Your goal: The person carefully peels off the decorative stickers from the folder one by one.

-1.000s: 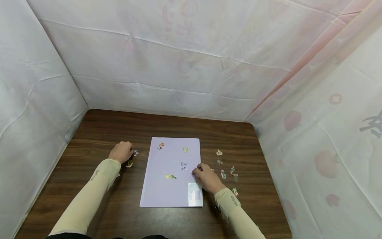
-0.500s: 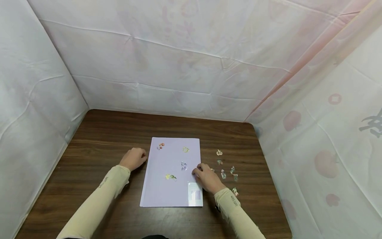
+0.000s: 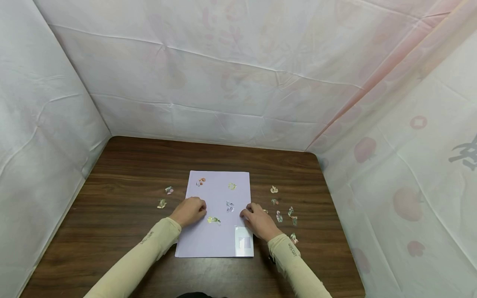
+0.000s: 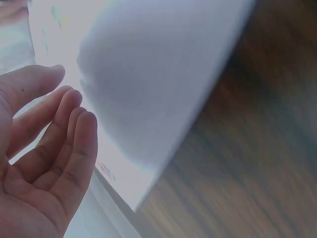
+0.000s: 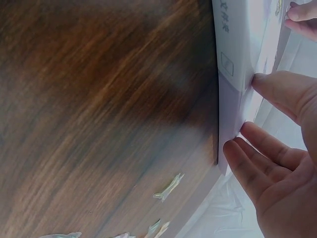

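A lilac file folder [image 3: 208, 244] lies on the wooden table, with several small flower-like stickers on its cover, including a yellow-green one [image 3: 213, 219] and a violet one [image 3: 230, 206]. My left hand [image 3: 189, 211] is over the folder's left half, left of the yellow-green sticker. In the left wrist view its fingers [image 4: 84, 144] are loosely bent, thumb a little apart from the index finger, and nothing shows between them. My right hand [image 3: 260, 222] rests at the folder's right edge; the right wrist view shows its thumb and fingertips [image 5: 233, 148] touching the spine side.
Two loose stickers, a pinkish one [image 3: 169, 190] and a yellowish one [image 3: 162, 203], lie left of the folder. Several more, among them a cream one [image 3: 273, 189], are scattered to its right. White printed cloth [image 3: 208, 82] hangs around the table [image 3: 141, 161].
My left hand has moved right from beside the two loose stickers, across the folder's left edge and over its cover. My right hand has stayed in place.
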A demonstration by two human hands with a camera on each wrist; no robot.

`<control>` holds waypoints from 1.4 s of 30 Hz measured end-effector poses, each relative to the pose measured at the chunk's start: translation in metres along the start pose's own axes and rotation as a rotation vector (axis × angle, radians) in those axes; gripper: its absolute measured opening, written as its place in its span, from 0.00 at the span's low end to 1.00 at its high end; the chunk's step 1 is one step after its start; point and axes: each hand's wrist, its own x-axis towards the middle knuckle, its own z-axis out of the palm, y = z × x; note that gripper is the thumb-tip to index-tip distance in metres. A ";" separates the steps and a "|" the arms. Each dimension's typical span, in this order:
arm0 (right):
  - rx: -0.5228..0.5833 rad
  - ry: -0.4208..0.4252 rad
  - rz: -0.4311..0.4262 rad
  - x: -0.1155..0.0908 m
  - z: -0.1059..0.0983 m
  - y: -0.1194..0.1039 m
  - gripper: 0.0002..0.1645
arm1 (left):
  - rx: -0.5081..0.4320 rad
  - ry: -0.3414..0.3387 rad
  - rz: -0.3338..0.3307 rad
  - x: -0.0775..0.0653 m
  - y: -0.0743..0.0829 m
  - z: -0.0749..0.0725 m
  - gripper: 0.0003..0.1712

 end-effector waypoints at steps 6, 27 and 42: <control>0.004 -0.001 0.006 0.000 0.000 0.000 0.11 | 0.001 -0.033 0.087 -0.003 0.019 0.015 0.02; -0.008 0.009 -0.018 0.001 0.001 0.002 0.10 | 0.073 -0.074 0.198 0.004 0.030 0.023 0.07; -0.002 0.044 -0.033 0.000 0.002 0.003 0.09 | 0.090 -0.072 0.176 0.000 0.016 0.015 0.12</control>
